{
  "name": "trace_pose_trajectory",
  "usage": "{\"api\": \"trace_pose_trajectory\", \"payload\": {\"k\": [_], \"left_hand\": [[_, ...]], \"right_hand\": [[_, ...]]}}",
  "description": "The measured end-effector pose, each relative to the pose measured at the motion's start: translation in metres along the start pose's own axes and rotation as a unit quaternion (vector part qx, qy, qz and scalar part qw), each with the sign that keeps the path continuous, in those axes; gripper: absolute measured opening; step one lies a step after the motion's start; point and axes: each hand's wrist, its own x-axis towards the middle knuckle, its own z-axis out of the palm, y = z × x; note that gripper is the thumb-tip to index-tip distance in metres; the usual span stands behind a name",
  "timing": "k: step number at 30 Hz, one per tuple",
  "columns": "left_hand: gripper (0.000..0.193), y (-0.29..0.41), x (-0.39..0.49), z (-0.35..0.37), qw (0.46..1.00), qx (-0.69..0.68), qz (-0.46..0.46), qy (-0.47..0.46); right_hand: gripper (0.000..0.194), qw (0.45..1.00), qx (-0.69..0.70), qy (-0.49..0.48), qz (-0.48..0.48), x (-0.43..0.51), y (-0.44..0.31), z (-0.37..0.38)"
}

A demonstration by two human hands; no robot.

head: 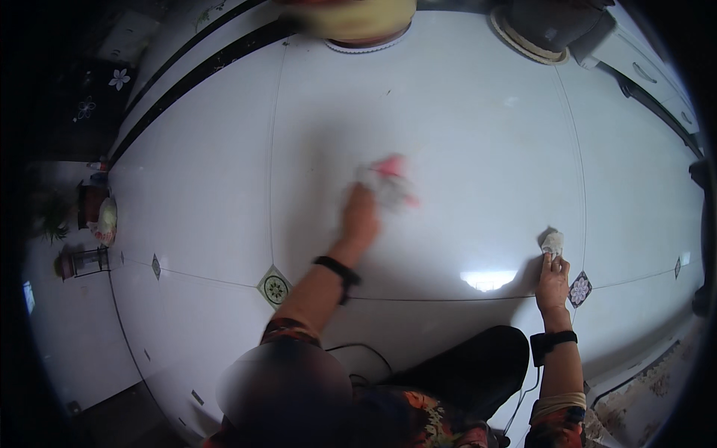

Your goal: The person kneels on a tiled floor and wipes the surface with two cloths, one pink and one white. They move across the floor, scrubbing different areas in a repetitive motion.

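My left hand is above the white tiled floor, blurred by motion. It holds a pink and pale grey item, perhaps a cloth; the blur hides its exact form. Farther right, my right hand reaches down to the floor with a small off-white crumpled cloth at its fingertips. That hand is beside a dark patterned tile inset. Each wrist wears a black band.
A yellowish pot and a dark pot on a saucer stand at the far side. White drawers are at upper right. Along the left are a plastic bag and a small lantern-like object. A black cable lies near my knee.
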Motion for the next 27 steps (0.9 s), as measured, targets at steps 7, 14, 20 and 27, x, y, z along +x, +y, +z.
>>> {"api": "trace_pose_trajectory", "payload": {"k": [7,14,20,27], "left_hand": [[0.043,-0.186,-0.017,-0.138,0.841,-0.025,-0.527,0.121],[0.064,-0.009,0.08,-0.039,0.988,-0.075,-0.134,0.013],[0.072,0.078,0.113,0.003,0.959,0.071,-0.272,0.035],[0.047,0.067,0.112,-0.001,0.971,0.17,-0.143,0.092]], "right_hand": [[0.055,0.999,0.011,0.048,-0.015,0.0,-0.002,0.003],[0.052,0.999,0.011,-0.006,0.038,0.004,-0.012,-0.013],[0.058,0.994,0.096,0.015,0.056,-0.011,-0.012,-0.024],[0.056,0.979,0.145,-0.009,0.14,-0.09,0.028,-0.006]]}}
